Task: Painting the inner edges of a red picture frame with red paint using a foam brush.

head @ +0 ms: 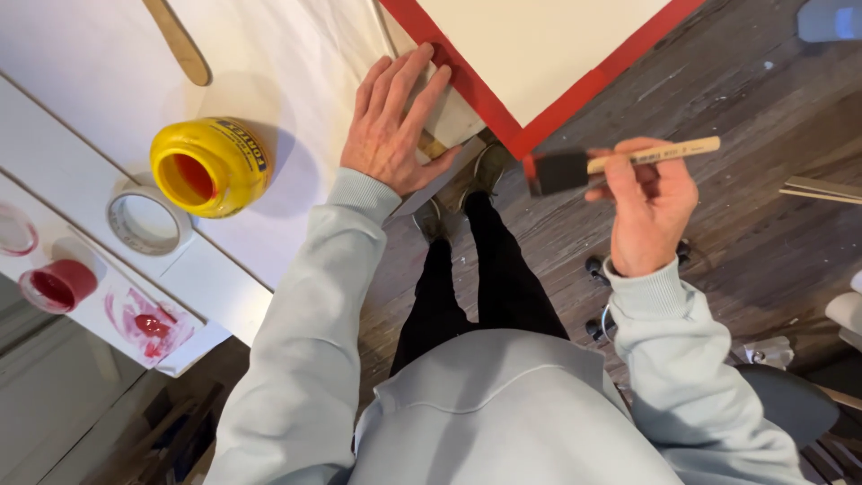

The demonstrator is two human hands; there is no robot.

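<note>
My left hand (pixel 392 121) lies flat, fingers spread, on the white-covered table beside the corner of a cream board with a red-painted border (pixel 503 117); the fingertips touch that red edge. My right hand (pixel 648 211) grips the wooden handle of a foam brush (pixel 575 169), held in the air just off the board's corner over the wooden floor. The brush's dark foam head has red paint on its tip and points left toward the border.
An open yellow paint jar (pixel 208 166) with red paint inside stands on the white table (pixel 269 54), left of my hand. A tape roll (pixel 145 219), a small red cup (pixel 58 286), red smears on paper (pixel 144 323) and a wooden stir stick (pixel 178 40) lie around.
</note>
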